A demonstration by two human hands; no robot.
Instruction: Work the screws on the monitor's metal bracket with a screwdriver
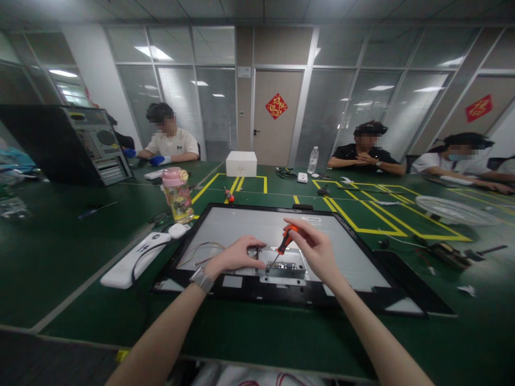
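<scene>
A flat monitor panel lies face down on the green table, its grey metal back up, with a small metal bracket near its front edge. My right hand is closed round an orange-handled screwdriver, whose tip points down at the bracket's left end. My left hand rests on the panel just left of the tip, fingers curled and pressing by the screw. A watch sits on my left wrist. Thin wires run across the panel at the left.
A pink-lidded bottle, a white device with a black cable, a white box, a second red screwdriver and a black computer case stand around. A fan grille lies right. Three other people sit across the table.
</scene>
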